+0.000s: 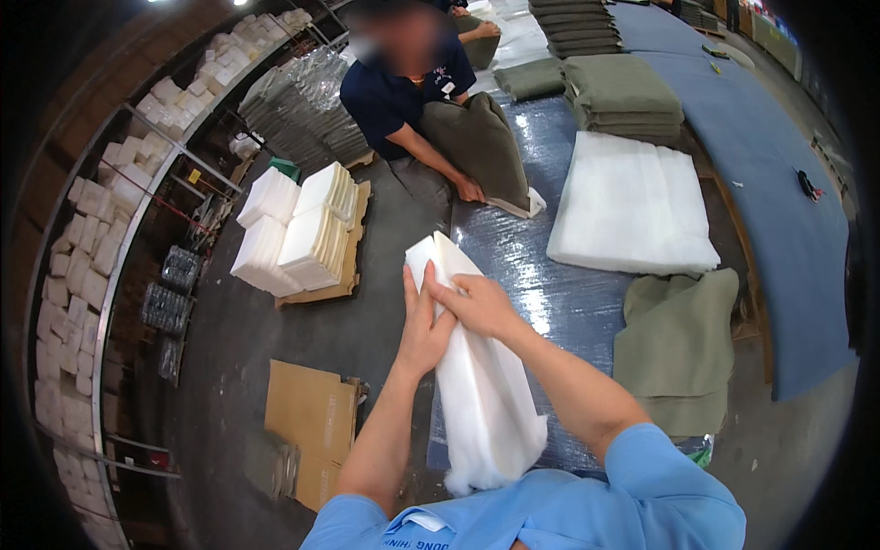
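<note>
In front of my chest stands a thick white foam cushion (472, 367) with fluffy white batting round it, on edge at the near side of the plastic-covered table (532, 302). Its far end shows a lengthwise gap between layers. My left hand (424, 323) presses along the left side of that end, fingers pointing up. Across the top edge, my right hand (477, 304) grips the batting close to the left fingertips. The cushion's underside is hidden. To its right lies an olive-green fabric cover (676, 353), and beyond that a stack of white batting sheets (634, 206).
Across the table a co-worker (403, 101) in a dark shirt handles an olive-green covered cushion (481, 151). Folded green covers (621, 96) are stacked at the far right, beside a long blue-topped table (761, 183). Leftward are white foam blocks (298, 229) on a pallet and flattened cardboard (307, 417).
</note>
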Tool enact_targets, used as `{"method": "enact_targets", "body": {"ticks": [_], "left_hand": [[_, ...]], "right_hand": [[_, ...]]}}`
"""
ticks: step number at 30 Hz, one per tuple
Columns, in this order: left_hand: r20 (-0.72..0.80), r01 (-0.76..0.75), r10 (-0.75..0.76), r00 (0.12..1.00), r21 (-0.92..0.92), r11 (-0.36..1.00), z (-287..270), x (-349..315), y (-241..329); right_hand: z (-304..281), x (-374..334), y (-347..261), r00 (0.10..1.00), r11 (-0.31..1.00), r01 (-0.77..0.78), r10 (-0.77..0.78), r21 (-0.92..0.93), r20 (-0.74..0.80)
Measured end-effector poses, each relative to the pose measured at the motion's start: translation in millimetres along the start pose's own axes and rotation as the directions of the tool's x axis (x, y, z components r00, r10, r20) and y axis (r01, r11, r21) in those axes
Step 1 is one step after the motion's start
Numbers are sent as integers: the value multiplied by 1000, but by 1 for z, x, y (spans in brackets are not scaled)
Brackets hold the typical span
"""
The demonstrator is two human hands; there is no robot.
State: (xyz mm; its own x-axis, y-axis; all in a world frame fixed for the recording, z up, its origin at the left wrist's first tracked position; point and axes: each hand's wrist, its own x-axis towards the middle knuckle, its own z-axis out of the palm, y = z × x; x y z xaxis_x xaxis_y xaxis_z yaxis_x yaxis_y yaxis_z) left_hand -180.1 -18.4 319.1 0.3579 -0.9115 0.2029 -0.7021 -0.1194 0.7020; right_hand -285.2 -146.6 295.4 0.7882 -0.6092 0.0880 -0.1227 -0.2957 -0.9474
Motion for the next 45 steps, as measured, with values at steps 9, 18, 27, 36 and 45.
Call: {"method": "enact_targets", "body": {"ticks": [9,18,27,36,45], "left_hand": [[14,39,-41,999,155,987,4,6,11],[-70,93,-112,991,-234,968,-8,-40,-2],[-37,89,-95,995,-130,988,17,-62,25],[0,143,-144,990,118,983,7,-62,36],[-21,186,-187,982,261,947,3,-60,46]], "right_hand": [[27,9,63,945,916,-209,279,343,-170],[30,-40,45,969,769,-30,179,639,-170],[20,-53,20,990,864,-27,92,502,-104],[13,-46,4,999,983,24,-30,180,34],[3,-55,8,995,972,94,-85,214,-50]]}}
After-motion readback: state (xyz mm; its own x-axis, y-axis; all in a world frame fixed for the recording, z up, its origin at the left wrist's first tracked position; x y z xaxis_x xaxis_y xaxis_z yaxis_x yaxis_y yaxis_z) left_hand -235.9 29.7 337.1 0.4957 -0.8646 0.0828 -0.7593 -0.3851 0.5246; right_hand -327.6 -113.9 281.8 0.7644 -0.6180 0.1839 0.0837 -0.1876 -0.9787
